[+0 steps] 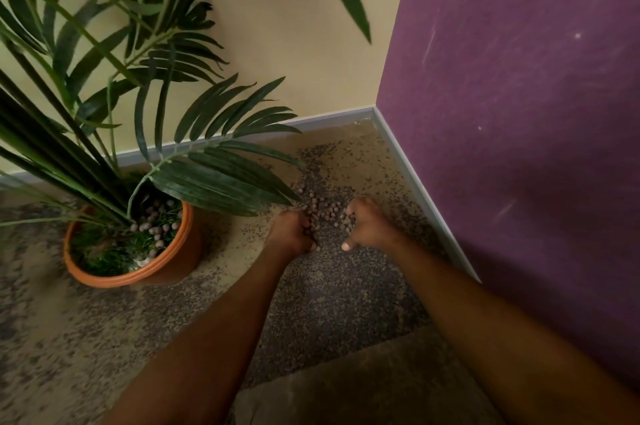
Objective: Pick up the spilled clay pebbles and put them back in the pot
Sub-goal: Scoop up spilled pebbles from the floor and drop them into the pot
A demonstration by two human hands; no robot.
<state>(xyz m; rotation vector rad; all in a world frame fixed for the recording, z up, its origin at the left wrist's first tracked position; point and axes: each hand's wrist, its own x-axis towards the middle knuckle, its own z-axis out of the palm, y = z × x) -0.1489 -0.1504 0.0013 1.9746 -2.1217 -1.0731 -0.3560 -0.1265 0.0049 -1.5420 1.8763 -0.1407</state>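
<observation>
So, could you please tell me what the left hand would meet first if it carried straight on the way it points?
The left hand would meet the clay pebbles first, which it seems to be touching now; beyond them, probably the right hand.

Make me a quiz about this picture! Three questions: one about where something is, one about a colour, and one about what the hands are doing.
1. Where is the pile of spilled pebbles?
A) on a chair
B) on the floor, between the left hand and the right hand
C) on a windowsill

2. What colour is the pot?
A) orange
B) blue
C) white

3. What are the hands doing?
A) resting flat and apart
B) holding a broom
C) curling their fingers round the pebbles

Answers:
1 B, since the pile lies on the floor near the wall corner with a hand on each side.
2 A, since the pot's rim and wall are orange.
3 C, since both hands' fingers are curled into the pile from either side.
</observation>
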